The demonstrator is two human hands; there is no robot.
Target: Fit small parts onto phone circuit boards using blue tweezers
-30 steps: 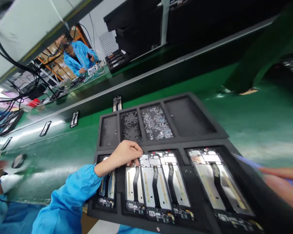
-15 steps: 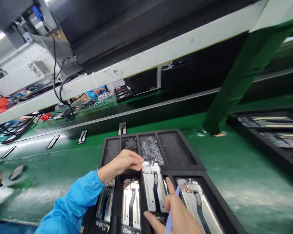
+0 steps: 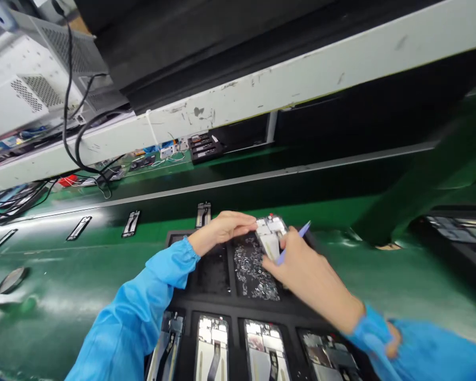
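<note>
An opened phone with its inner parts showing is held tilted above the tray's compartment of small loose parts. My left hand is closed, its fingertips pinching the phone's top left corner. From the right, my right hand grips the phone by its sides, and a lavender stick-like tool is also held in it, its tip pointing up and right. The phone's lower end is hidden behind that hand. Below, several more opened phones lie in slots of the black tray.
Further opened phones lie along the green bench at the back, one left of the tray. A round dark dish-like object sits at far left. Another black tray of phones stands right, beyond a green-wrapped post. A white shelf beam crosses overhead.
Both hands have carried the phone away from the slots, up over the small-parts compartment. My right hand has closed around the phone, still with the lavender tool. The view has shifted.
</note>
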